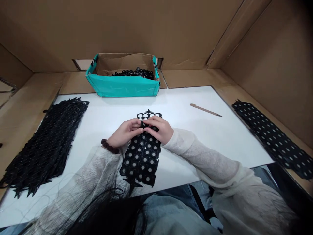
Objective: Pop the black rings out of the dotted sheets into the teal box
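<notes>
A black perforated strip lies lengthwise on the white board in front of me. Pale discs show in the rows nearer to me, while the far rows are open rings with white showing through. Over its upper part, my left hand and my right hand meet, fingertips pinched together on a small black piece. Fingers partly cover this piece, so its exact shape is hidden. Both hands are closed, and the right one rests over the strip's right side.
At the back stands a teal-edged cardboard box holding many small black round parts. Black perforated strips are piled at left. Disc-filled strips lie at right. A pointed wooden stick rests on the white board. Cardboard walls surround it.
</notes>
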A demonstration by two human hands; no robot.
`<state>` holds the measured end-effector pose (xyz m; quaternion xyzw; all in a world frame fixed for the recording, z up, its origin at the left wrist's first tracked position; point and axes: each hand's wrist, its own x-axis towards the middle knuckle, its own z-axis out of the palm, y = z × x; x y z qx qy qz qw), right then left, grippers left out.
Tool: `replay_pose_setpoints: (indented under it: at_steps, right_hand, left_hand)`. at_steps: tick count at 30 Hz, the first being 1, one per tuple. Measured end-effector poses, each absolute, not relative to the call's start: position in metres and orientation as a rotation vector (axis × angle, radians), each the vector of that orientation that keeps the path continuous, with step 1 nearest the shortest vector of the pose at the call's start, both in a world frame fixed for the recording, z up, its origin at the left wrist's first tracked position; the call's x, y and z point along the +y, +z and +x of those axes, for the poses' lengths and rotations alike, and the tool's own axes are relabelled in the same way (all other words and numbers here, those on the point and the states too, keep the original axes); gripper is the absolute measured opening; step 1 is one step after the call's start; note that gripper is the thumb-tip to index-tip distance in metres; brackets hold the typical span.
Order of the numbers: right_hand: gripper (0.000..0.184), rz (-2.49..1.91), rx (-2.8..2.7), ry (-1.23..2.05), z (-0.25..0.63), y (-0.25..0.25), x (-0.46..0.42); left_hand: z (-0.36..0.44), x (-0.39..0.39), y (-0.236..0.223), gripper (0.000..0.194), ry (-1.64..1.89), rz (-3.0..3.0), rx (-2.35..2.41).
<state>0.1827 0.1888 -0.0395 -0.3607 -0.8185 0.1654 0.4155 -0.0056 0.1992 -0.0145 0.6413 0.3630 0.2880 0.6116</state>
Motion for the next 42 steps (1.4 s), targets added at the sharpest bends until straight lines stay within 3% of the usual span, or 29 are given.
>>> replay_pose_setpoints:
  at_steps: [5, 12, 18, 23, 28, 36, 42]
  right_hand:
    - [0.019, -0.968, -1.984, 0.491, 0.182, -0.035, 0.189]
    - [0.022, -1.043, -1.917, 0.467, 0.177, -0.034, 0.187]
    - [0.025, -1.199, -1.463, 0.967, 0.175, -0.042, 0.194]
    - [0.033, -1.156, -1.257, 1.08, 0.176, -0.04, 0.199]
    - [0.028, -1.281, -0.852, 0.927, 0.197, -0.039, 0.223]
    - [0.037, -1.051, -1.276, 0.583, 0.194, -0.024, 0.241]
    - [0.045, -0.999, -1.505, 0.276, 0.178, 0.015, 0.343]
  left_hand:
    - [-0.009, 0.198, -0.014, 0.023, 0.579, 1.534, 0.845]
    - [-0.008, 0.197, -0.013, 0.026, 0.568, 1.556, 0.858]
    - [-0.006, 0.197, -0.008, 0.027, 0.522, 1.477, 0.884]
    - [-0.006, 0.198, -0.006, 0.028, 0.503, 1.432, 0.888]
    - [-0.008, 0.198, -0.009, 0.027, 0.515, 1.471, 0.893]
    - [-0.007, 0.199, -0.011, 0.031, 0.477, 1.553, 0.887]
    - [-0.005, 0.199, -0.01, 0.031, 0.489, 1.572, 0.904]
